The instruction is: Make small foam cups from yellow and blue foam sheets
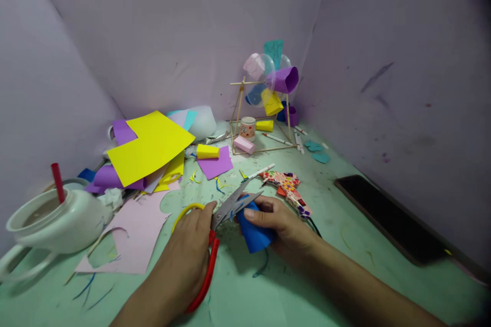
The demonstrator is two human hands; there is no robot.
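My left hand [192, 245] is closed round the handles of a pair of scissors [218, 214], one handle red and one yellow. The scissor blades stand apart, with their tips toward the upper right. In my right hand [282, 225] is a rolled piece of blue foam sheet [255, 232], pinched between thumb and fingers. The blades lie at the top rim of the blue roll, and a thin blue strip curls there. Beyond my right hand lies a flower-patterned glue gun [286, 186].
A stick frame [238, 107] carrying a wheel with coloured foam cups stands at the back. Yellow sheets [153, 145], a pink sheet [138, 237] and a white teapot-like pot [72, 219] are left. A dark phone [391, 219] lies right. Scraps litter the green tabletop [307, 286].
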